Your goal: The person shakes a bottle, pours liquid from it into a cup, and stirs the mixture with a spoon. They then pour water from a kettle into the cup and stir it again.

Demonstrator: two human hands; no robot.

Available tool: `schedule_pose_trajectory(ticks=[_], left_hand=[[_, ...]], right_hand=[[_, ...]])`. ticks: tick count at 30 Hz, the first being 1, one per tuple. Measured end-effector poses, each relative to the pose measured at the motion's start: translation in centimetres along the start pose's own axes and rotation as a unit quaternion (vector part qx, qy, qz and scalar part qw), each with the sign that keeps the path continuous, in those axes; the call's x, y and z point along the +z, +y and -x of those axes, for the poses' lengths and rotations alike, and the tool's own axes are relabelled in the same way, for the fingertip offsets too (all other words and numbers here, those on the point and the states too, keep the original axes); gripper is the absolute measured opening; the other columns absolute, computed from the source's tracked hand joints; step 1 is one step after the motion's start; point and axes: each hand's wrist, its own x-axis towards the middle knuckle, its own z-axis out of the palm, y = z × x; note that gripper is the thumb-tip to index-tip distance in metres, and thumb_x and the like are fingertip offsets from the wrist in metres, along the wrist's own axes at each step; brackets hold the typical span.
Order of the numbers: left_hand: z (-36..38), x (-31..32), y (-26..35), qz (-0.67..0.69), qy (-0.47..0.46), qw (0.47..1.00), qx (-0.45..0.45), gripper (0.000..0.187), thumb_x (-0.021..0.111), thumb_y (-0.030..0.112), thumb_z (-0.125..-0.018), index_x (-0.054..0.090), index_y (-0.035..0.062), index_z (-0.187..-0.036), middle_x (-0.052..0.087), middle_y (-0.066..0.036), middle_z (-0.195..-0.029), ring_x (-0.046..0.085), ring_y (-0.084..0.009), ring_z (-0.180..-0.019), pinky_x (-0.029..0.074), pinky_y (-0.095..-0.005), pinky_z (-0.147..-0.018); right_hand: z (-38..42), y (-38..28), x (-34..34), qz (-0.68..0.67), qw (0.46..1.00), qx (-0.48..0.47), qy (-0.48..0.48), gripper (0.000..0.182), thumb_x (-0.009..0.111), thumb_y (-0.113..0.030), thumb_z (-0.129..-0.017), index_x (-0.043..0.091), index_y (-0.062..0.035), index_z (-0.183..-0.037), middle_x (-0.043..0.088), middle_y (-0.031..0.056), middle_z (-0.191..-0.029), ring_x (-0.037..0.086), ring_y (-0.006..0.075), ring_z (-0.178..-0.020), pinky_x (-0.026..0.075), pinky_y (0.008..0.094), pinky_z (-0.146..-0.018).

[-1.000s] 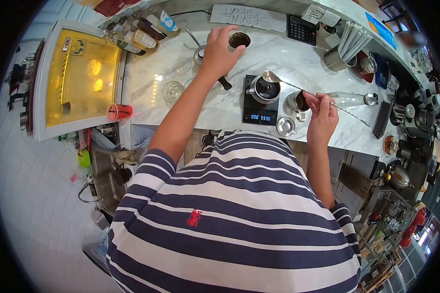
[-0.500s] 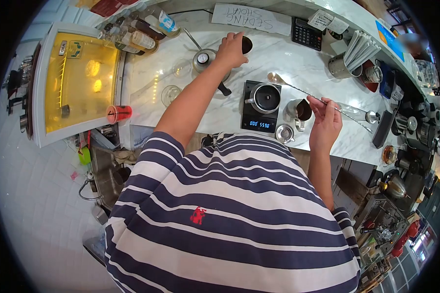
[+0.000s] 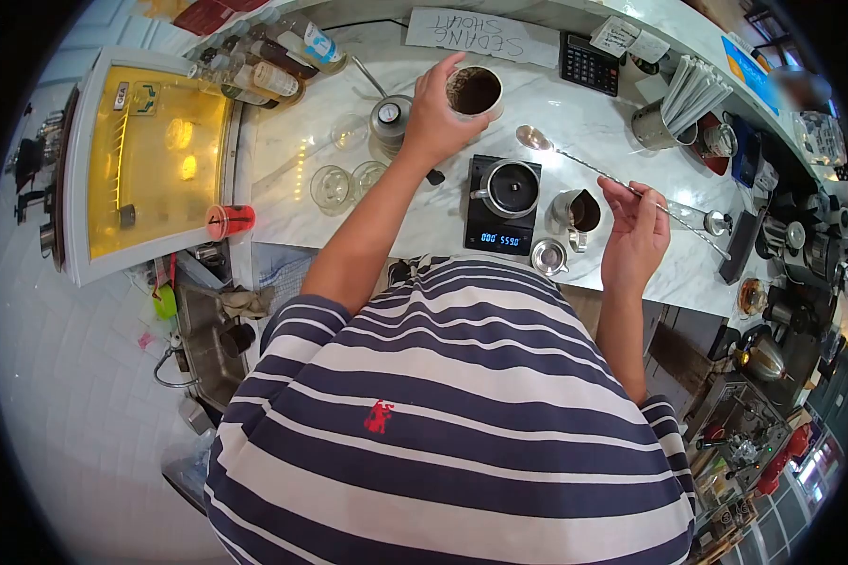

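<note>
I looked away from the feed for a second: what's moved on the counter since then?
The left hand has lifted the cup of dark contents off the far counter and brought it nearer, toward the scale. The right hand still pinches the long spoon. The pot on the scale and the small pitcher have stayed put.

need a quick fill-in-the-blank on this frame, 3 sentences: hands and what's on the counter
1. The left hand holds a cup of dark ____.
2. The right hand pinches a long-handled ____.
3. The lidded metal pot stands on a digital ____.

Missing words: liquid; spoon; scale
</note>
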Motion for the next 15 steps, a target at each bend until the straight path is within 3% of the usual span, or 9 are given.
schedule_pose_trajectory(ticks=[5,7,10,15], left_hand=[[3.9,-2.7,2.5,0.079,0.073,0.994,0.015,0.099,0.094,0.015,-0.070,0.041,0.0068,-0.153,0.056,-0.020,-0.138,0.060,-0.0274,-0.127,0.050,-0.0396,-0.108],[5.8,-3.7,4.2,0.100,0.084,0.991,0.032,0.102,0.092,0.006,-0.071,0.033,0.0047,-0.155,0.051,-0.019,-0.143,0.058,-0.0282,-0.130,0.049,-0.0406,-0.110],[9.0,-4.9,5.8,0.163,0.089,0.982,0.038,0.107,0.089,-0.002,-0.071,0.024,0.0033,-0.156,0.047,-0.021,-0.147,0.054,-0.0302,-0.134,0.045,-0.0428,-0.115],[13.1,-5.5,7.0,0.206,0.099,0.971,0.067,0.111,0.089,-0.003,-0.071,0.019,0.0051,-0.157,0.046,-0.024,-0.148,0.053,-0.0325,-0.136,0.045,-0.0433,-0.116]], right_hand=[[1.6,-1.8,1.4,-0.033,0.997,-0.042,-0.055,0.030,0.042,-0.023,-0.115,0.058,0.0027,-0.115,0.075,0.0271,-0.104,0.074,0.0355,-0.108,0.054,0.0409,-0.102],[2.4,-2.7,2.1,-0.038,0.994,-0.056,-0.086,0.032,0.041,-0.024,-0.116,0.058,0.0027,-0.116,0.075,0.0272,-0.105,0.073,0.0397,-0.110,0.053,0.0453,-0.105],[4.0,-4.6,3.9,0.003,0.989,-0.098,-0.109,0.030,0.041,-0.021,-0.115,0.057,0.0041,-0.114,0.074,0.0264,-0.105,0.075,0.0351,-0.103,0.055,0.0397,-0.100],[6.3,-4.5,5.8,0.072,0.974,-0.144,-0.159,0.030,0.043,-0.019,-0.114,0.059,0.0070,-0.115,0.073,0.0271,-0.110,0.075,0.0351,-0.100,0.059,0.0425,-0.093]])
